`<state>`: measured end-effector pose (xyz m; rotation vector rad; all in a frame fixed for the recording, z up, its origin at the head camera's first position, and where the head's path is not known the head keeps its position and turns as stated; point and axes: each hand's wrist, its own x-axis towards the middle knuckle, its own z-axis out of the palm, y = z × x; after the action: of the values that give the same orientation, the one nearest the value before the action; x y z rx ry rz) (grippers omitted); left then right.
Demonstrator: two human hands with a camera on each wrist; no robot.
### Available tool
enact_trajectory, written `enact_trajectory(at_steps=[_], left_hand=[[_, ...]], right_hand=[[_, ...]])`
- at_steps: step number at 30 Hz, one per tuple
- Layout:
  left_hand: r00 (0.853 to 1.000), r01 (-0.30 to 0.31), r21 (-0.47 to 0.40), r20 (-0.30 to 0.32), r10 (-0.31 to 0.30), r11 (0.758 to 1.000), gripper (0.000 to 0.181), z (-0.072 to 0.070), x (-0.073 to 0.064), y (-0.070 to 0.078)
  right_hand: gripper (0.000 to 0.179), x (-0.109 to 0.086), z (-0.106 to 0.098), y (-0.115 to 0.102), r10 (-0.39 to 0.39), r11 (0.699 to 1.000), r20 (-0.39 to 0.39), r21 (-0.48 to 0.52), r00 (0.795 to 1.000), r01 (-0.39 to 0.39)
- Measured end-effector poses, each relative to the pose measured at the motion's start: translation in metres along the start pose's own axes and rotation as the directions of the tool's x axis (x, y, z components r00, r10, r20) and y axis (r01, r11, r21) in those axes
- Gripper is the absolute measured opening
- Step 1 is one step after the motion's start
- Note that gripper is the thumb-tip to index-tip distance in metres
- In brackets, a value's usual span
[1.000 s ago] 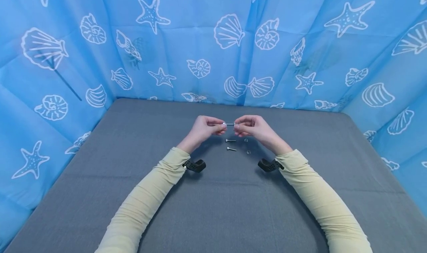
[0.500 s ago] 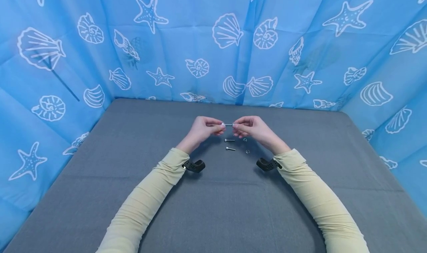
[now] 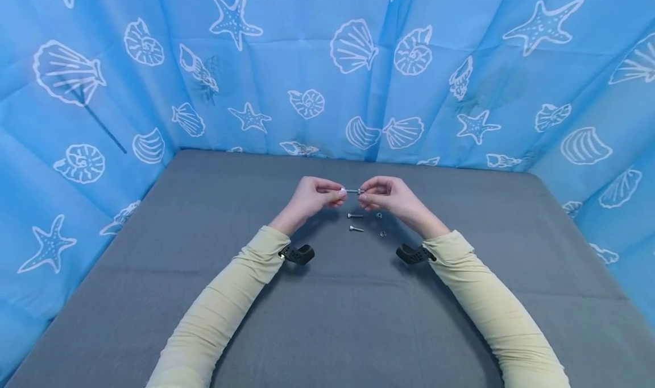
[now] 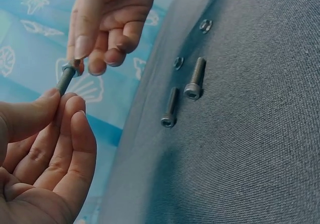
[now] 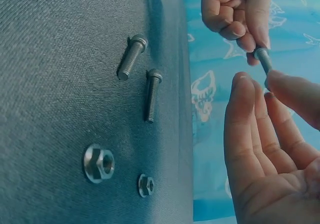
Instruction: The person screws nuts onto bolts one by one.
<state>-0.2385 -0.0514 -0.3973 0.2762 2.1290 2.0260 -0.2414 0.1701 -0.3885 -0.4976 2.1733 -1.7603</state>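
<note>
In the head view my left hand (image 3: 314, 199) pinches a metal bolt (image 3: 352, 191) near its head, holding it level above the table. My right hand (image 3: 391, 197) has thumb and fingertips at the bolt's far end, on a flanged nut (image 4: 71, 68). Seen from the left wrist, the threaded shaft (image 4: 65, 80) runs from the left fingertips into that nut. The left fingers hide most of the head. Below the hands lie two more socket-head bolts (image 5: 132, 57) (image 5: 153, 96) and two flanged nuts (image 5: 100, 164) (image 5: 146, 185), all loose on the cloth.
A grey cloth covers the table (image 3: 327, 320). Blue curtains (image 3: 307, 64) with shell and starfish prints stand along its back and sides. Black wrist straps (image 3: 298, 255) show below both hands, at the cuffs of pale yellow sleeves (image 3: 230, 291).
The right fingertips have shifted slightly at the bolt's end, and the nut shows more plainly there. My left hand keeps its pinch, and the loose bolts and nuts lie as before.
</note>
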Motion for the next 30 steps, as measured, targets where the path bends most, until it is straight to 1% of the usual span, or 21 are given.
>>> enact_trajectory(at_steps=[7, 14, 18, 22, 24, 27, 30], left_hand=[[1.000, -0.013, -0.022, 0.017, 0.014, 1.000, 0.022, 0.0026, 0.0002, 0.0048], [1.000, -0.004, -0.021, 0.015, 0.005, 1.000, 0.022, 0.0025, -0.0006, 0.0054], [1.000, -0.008, -0.018, 0.013, 0.009, 1.000, 0.024, 0.0015, -0.0015, 0.0049], [1.000, -0.008, -0.026, 0.014, 0.008, 1.000, 0.023, 0.0006, -0.0019, 0.0050], [1.000, -0.004, -0.033, 0.015, 0.005, 0.999, 0.023, 0.0005, -0.0019, 0.0048], [1.000, 0.002, -0.033, 0.014, -0.002, 0.999, 0.023, 0.0004, -0.0020, 0.0040], [1.000, 0.007, -0.028, 0.013, -0.007, 1.000, 0.023, 0.0000, -0.0024, 0.0026]], right_hand=[[0.036, -0.0006, 0.0012, -0.0017, -0.007, 1.000, 0.000, 0.023, 1.000, 0.007], [0.034, -0.0017, 0.0024, -0.0047, -0.016, 0.998, -0.019, 0.065, 1.000, 0.017], [0.029, -0.0015, 0.0017, -0.0063, 0.008, 1.000, -0.026, 0.023, 1.000, -0.007], [0.034, -0.0004, 0.0003, -0.0073, 0.040, 0.999, -0.027, -0.035, 0.999, -0.041], [0.034, -0.0002, -0.0006, -0.0074, 0.042, 0.999, -0.029, -0.015, 0.999, -0.043], [0.033, -0.0006, -0.0014, -0.0070, 0.022, 1.000, -0.023, 0.014, 1.000, -0.021], [0.033, -0.0010, -0.0012, -0.0055, 0.009, 1.000, -0.012, 0.007, 1.000, -0.009]])
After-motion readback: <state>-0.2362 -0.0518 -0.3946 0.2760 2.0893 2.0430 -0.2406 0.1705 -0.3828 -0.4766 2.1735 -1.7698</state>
